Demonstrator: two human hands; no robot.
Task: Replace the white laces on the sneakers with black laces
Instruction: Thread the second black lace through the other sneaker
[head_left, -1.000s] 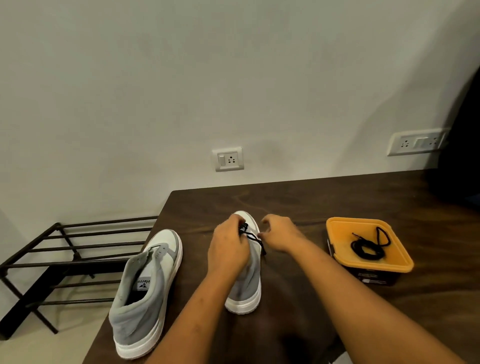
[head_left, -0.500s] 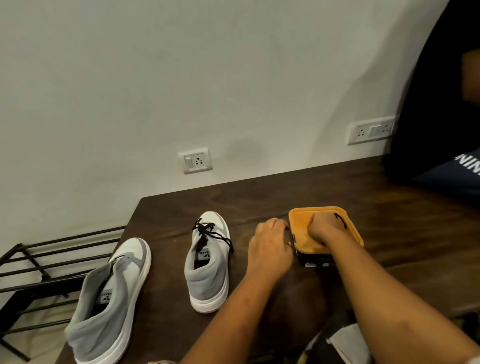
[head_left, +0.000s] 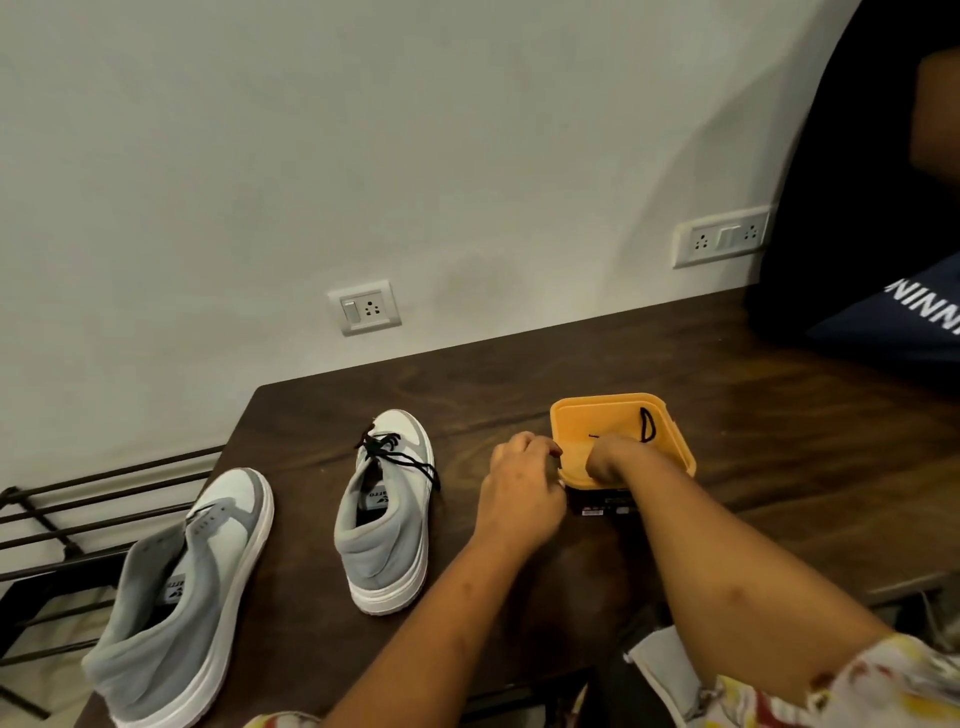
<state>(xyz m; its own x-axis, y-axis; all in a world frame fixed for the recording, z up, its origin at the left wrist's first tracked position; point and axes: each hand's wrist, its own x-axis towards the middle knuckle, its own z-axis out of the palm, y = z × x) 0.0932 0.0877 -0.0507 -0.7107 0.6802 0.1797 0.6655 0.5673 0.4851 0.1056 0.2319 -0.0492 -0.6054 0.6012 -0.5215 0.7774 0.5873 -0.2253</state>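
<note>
Just left of my left hand (head_left: 522, 486), the laced sneaker (head_left: 387, 519) already wears black; beyond it, the bare sneaker (head_left: 182, 587) waits. My left hand holds the tub (head_left: 675, 441) by its rim. My right hand (head_left: 615, 460) is inside, over the spare black lace (head_left: 645, 425); I cannot tell if it grips.

Grey-white sneaker (head_left: 387, 519) upright with black lace (head_left: 395, 456) threaded, unlaced twin (head_left: 182, 587) beside, spare black lace (head_left: 647, 425) in orange tub (head_left: 613, 401)

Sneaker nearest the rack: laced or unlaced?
Unlaced: that sneaker shows bare eyelets, no lace; the other sneaker carries a black lace.
</note>
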